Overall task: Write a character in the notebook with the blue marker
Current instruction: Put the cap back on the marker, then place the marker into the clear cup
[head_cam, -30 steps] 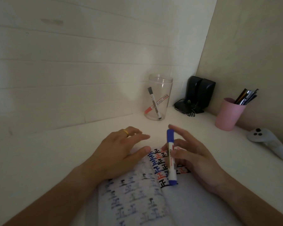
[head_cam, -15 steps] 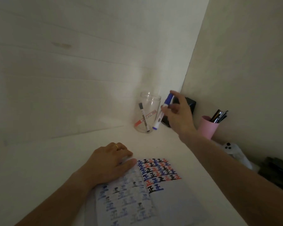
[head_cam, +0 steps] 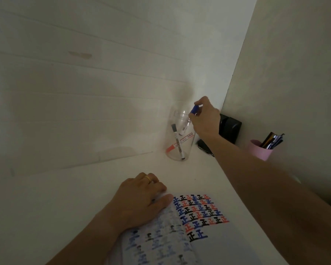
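We had the blue marker (head_cam: 193, 110) pinched at its capped end in the fingers (head_cam: 198, 104) of our right hand (head_cam: 205, 119), its lower barrel already inside the mouth of the clear jar (head_cam: 177, 150) at 12 o'clock on the desk (head_cam: 65, 197). The jar also held 2 other markers, a black-capped one (head_cam: 177, 138) and a red one (head_cam: 178, 144) lying across it. Our left hand (head_cam: 139, 199) lay flat with fingers loosely together, pressing the top left page of the notebook (head_cam: 227, 243) at 6 o'clock. The page showed rows of characters, the last row ending in a blue one, so we judged the writing done and the marker on its way back to the jar. To do this well, we needed to keep the barrel centred in the opening, lower it until the tip was close to the bottom, then ease the pinch open so it slid down beside the others without knocking the light jar toward the black speaker (head_cam: 230, 129) just at its 3 o'clock
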The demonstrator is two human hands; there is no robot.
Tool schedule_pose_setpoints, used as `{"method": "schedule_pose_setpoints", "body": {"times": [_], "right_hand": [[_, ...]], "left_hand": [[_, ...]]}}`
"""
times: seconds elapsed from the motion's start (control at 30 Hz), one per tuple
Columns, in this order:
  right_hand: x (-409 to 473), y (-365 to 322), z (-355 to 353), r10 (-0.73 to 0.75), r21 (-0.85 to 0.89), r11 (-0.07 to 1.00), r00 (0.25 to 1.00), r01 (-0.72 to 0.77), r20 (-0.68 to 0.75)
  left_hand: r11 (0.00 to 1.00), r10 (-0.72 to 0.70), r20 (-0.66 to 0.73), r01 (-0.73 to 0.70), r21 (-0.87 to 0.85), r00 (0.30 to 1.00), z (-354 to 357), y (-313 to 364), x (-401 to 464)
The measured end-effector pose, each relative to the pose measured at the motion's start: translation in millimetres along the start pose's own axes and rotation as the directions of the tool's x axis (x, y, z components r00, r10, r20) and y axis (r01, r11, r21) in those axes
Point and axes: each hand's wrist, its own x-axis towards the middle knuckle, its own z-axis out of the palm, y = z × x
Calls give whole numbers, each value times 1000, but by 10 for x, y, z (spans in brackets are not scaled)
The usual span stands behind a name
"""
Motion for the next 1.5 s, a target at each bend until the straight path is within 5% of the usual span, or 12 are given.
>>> {"method": "schedule_pose_setpoints", "body": {"times": [0.47, 0.77, 1.17, 1.5], "right_hand": [[-298, -77, -286, -82, -114, 990, 997, 81, 2], [-1730, -107, -1303, 36, -84, 996, 972, -16, 233], [-3073, 80, -1808, 179, -316, 949, 815, 5, 551], [-3152, 69, -1765, 170, -411, 907, 816, 89, 553]], "left_hand": [[1000, 5, 4, -5, 3, 1000, -16, 19, 4], [992, -17, -111, 30, 120, 994, -210, 413, -265], [963, -229, -2, 226, -143, 973, -334, 905, -1332], [921, -288, -6, 276, -275, 958, -186, 808, -1297]]}}
